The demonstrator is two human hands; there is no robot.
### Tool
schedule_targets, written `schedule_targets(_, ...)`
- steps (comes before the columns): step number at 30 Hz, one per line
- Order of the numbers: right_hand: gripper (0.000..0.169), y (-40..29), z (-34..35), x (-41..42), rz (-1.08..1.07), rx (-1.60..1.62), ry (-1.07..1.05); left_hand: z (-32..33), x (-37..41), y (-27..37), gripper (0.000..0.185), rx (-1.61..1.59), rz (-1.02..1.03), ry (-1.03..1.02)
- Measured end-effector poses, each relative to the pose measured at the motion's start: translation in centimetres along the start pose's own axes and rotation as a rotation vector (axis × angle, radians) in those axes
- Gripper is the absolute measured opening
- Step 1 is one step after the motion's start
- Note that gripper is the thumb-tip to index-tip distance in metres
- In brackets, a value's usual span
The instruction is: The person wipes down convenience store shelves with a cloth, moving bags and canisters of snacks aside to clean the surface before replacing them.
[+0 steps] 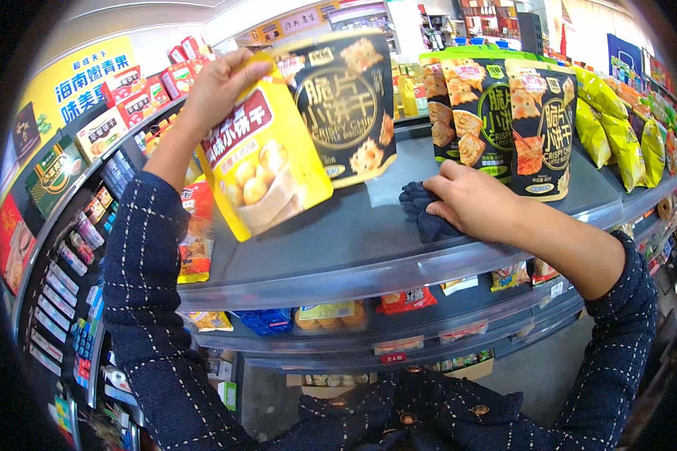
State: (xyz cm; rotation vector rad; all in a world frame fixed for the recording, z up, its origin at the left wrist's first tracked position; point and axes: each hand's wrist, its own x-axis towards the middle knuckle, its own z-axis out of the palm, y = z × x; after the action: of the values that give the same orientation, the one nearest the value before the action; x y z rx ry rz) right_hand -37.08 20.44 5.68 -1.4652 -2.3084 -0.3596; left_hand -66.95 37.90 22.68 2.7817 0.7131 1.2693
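My left hand (pixel 225 84) grips the top edge of a yellow biscuit pouch (pixel 271 169), which hangs tilted over the shelf. Right behind it stands a black biscuit pouch with a gold circle (pixel 347 107), partly covered by the yellow one. On the dark shelf top (pixel 350 225), my right hand (pixel 474 197) has its fingers closed on a bunched dark cloth (pixel 423 211). Beyond that hand are upright black pouches, one with a gold trim (pixel 543 129) and one with a green trim (pixel 474 113).
Yellow-green snack bags (pixel 615 135) fill the shelf's right end. A red and yellow packet (pixel 196 231) is at the left, near my left sleeve. A clear plastic strip (pixel 338 284) runs along the front edge. Stocked lower shelves hold a pack of round cakes (pixel 330 315). Red boxes (pixel 135 101) line the left shelving.
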Motion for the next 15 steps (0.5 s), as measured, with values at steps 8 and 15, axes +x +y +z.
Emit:
schedule_targets(8, 0.026, 0.6, -1.4, -2.6, -0.004, 0.016, 0.136, 3.5, 5.0, 1.1, 0.046, 0.156, -0.027, -0.069)
schedule_targets(15, 0.028, 1.6, -1.4, -3.2, -0.006, 0.020, 0.079, 6.4, 4.3, 0.7, 0.050, 0.200, -0.039, -0.220)
